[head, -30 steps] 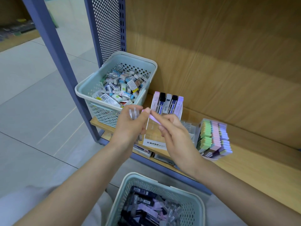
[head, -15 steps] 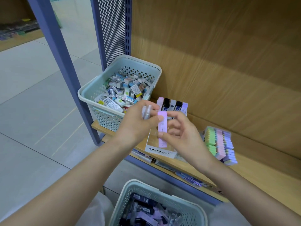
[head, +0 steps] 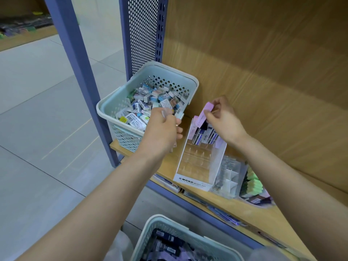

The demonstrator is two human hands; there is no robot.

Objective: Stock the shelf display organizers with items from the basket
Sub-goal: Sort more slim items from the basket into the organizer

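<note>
My right hand (head: 223, 120) pinches a flat pink case (head: 204, 113) and holds it tilted over the back row of the white MONO display organizer (head: 195, 182) on the wooden shelf. That back row holds several pink, black and white cases. My left hand (head: 162, 129) hovers to the left of the organizer, its fingers curled round several clear cases. At the bottom of the view a pale green basket (head: 156, 221) holds dark and lilac cases.
A second pale green basket (head: 113, 106) full of small boxed erasers stands on the shelf's left end against a blue perforated upright (head: 143, 31). Right of the organizer are a clear divider tray (head: 228, 178) and stacked green and pink items (head: 253, 183). Tiled floor lies to the left.
My right hand has carried the pink case away from my left hand, up and right to the organizer's back row. My left hand stayed beside the organizer. The camera has moved closer.
</note>
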